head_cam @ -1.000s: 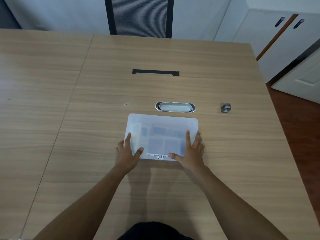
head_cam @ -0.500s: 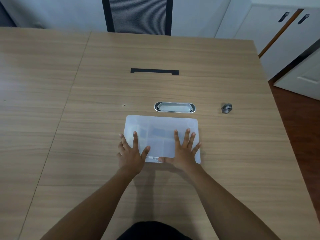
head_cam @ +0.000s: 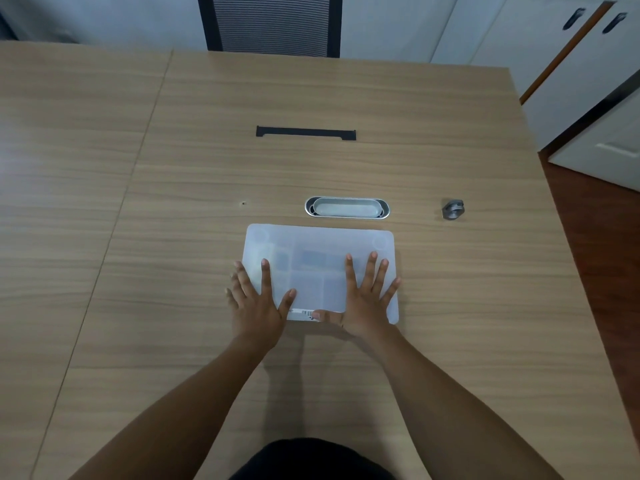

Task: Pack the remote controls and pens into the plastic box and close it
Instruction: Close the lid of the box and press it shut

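I stand at a wood-grain table (head_cam: pixel 450 341) with a chair (head_cam: pixel 273 26) at its far side and white cabinets (head_cam: pixel 571 64) off to my right. Beyond the box (head_cam: pixel 311 251) sit an oval metal grommet (head_cam: pixel 347 207), a black slot (head_cam: pixel 306 132) and a small grey clip (head_cam: pixel 453 209). My left hand (head_cam: pixel 256 306) and right hand (head_cam: pixel 363 303) lie flat, fingers spread, on the box's closed lid. The box sits mid-table, bare wood all round.

Inside the plastic box (head_cam: pixel 320 268), only dim grey shapes behind the frosted lid; remotes or pens not tellable. Near corners covered by the left hand (head_cam: pixel 254 306) and right hand (head_cam: pixel 365 303). Barcode label (head_cam: pixel 304 313) partly hidden, unreadable. Small grey object (head_cam: pixel 453 209) too small to identify.
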